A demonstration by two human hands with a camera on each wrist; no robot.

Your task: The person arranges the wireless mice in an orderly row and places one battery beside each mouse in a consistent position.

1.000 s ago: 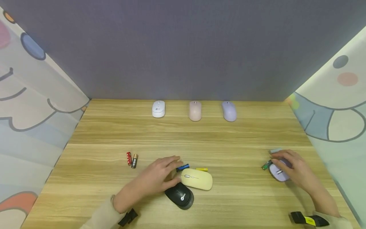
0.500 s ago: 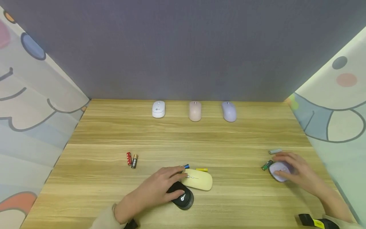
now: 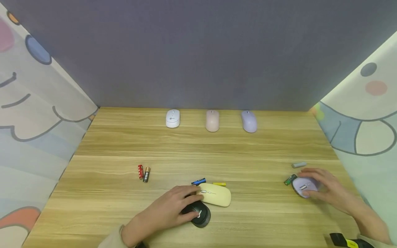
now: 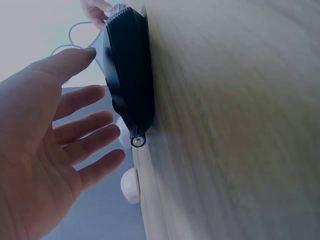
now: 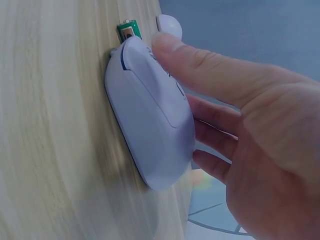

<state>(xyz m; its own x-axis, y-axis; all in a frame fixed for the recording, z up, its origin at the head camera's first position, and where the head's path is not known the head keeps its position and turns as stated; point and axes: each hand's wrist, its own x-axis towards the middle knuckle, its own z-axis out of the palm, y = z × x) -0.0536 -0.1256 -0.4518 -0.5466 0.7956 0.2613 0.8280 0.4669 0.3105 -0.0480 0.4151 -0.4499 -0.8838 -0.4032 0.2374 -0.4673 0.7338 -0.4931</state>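
In the head view my left hand (image 3: pixel 173 208) hovers over a black mouse (image 3: pixel 203 220), its fingers loosely spread. The left wrist view shows that hand (image 4: pixel 55 125) apart from the black mouse (image 4: pixel 130 70), holding nothing. A yellow mouse (image 3: pixel 217 195) lies against the black one, with a blue battery (image 3: pixel 198 181) and a yellow battery (image 3: pixel 219 184) behind it. At the right, my right hand (image 3: pixel 330 191) is around a lilac mouse (image 3: pixel 305 186) lying on the table. The right wrist view has the thumb over the front of this mouse (image 5: pixel 155 120); whether it touches is unclear.
A green battery (image 3: pixel 290 179) and a pale battery (image 3: pixel 298 165) lie beside the lilac mouse. Red (image 3: pixel 141 171) and black-and-copper (image 3: pixel 146 174) batteries lie at left. White (image 3: pixel 172 118), pink (image 3: pixel 212 120) and purple (image 3: pixel 249 121) mice line the back near a grey panel (image 3: pixel 198 51).
My left hand has come down and right from beside the blue battery to over the black mouse. My right hand has drawn slightly right and down; the lilac mouse stays in place.
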